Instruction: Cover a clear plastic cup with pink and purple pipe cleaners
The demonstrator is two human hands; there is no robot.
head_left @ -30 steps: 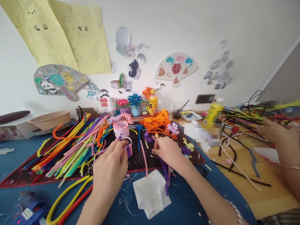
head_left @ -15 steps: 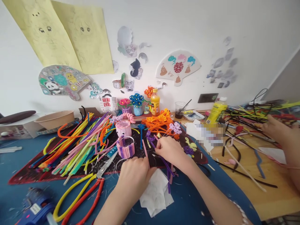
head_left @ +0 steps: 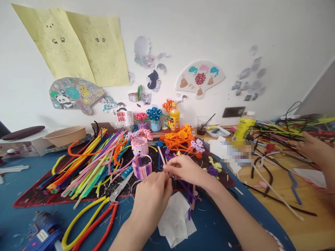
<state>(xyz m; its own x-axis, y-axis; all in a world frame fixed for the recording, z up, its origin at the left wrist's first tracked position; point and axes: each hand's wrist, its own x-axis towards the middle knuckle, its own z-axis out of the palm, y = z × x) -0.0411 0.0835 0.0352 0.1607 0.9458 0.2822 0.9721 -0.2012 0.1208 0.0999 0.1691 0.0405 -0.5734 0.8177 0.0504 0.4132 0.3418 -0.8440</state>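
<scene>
A pink pipe cleaner [head_left: 161, 156] sticks up from between my hands. My left hand [head_left: 153, 191] is closed around its lower part. The fingertips of my right hand [head_left: 184, 169] are pinched together on it, right beside the left thumb; the exact grip is partly hidden. Beyond my left hand stands a small pink and purple pipe-cleaner basket [head_left: 142, 170], with a pink pipe-cleaner cup [head_left: 139, 146] behind it. Purple pipe cleaners [head_left: 186, 188] lie under my right wrist. A crumpled white paper [head_left: 175, 219] rests on the blue table below my hands.
Scissors [head_left: 115, 195] with yellow and red handles lie left of my left hand, near a blue glue gun [head_left: 44, 232]. Bundled coloured pipe cleaners [head_left: 89, 164] spread behind them. Orange pipe cleaners [head_left: 178, 137] and a juice bottle [head_left: 174, 118] stand farther back. Another person's hand [head_left: 311, 148] is at right.
My right hand has moved left and its fingertips now meet my left hand at the pink pipe cleaner. The whole view has shifted slightly.
</scene>
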